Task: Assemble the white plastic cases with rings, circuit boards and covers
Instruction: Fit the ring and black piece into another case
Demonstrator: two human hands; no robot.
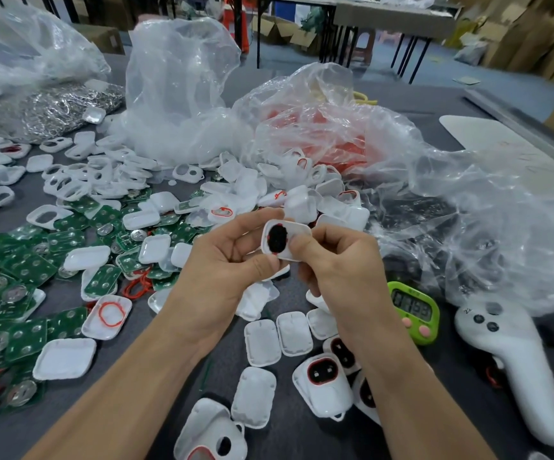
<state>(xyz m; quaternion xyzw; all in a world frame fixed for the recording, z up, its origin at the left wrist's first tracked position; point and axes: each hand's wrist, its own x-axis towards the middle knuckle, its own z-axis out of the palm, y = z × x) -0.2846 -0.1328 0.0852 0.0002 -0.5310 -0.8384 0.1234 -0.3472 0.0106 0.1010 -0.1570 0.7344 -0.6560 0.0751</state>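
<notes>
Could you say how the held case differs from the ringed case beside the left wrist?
The left hand and right hand grip the held case; the ringed case lies on the table. The held case shows a dark oval, the ringed case a white inside. Both are white.

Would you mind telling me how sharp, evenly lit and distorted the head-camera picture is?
Head view: soft, even light, faint shadows; the white case between the left hand and right hand is fairly sharp; the clear plastic bags show glare; the timer digits are blurred; wide-angle distortion slants the far table.
</notes>
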